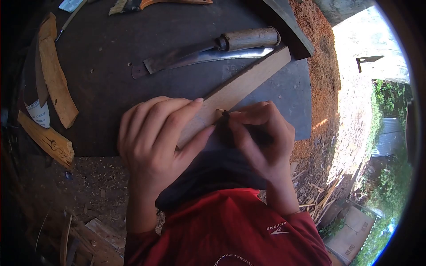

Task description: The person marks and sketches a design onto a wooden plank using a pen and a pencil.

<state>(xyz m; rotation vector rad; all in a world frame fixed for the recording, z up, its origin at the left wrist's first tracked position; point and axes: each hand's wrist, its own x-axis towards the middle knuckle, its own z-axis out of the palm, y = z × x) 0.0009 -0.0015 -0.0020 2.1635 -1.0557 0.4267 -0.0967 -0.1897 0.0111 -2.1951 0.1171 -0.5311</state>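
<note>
- Head view: left hand (153, 146) laid flat, fingers (177, 113) pressed together side by side on the near end of a wooden strip (242, 86).
- Right hand (262, 137) with fingertips (237, 116) pinched on a small dark marking tool (225, 116), tip touching the strip's edge just beside the left fingertips.
- Strip slanting away from the fingers, far end up beyond the right hand.
- No containers in sight.
- Beyond the fingertips: a knife with a wooden handle (208, 51) lying on the dark work surface (111, 75), just past the strip.
- Well off past the left hand: wood offcuts (55, 84) on the surface's edge.
- Farther still, a brush (146, 4) at the surface's far rim.
- Past the right hand: sawdust (326, 75) heaped on the ground, sunlit yard with greenery beyond.
</note>
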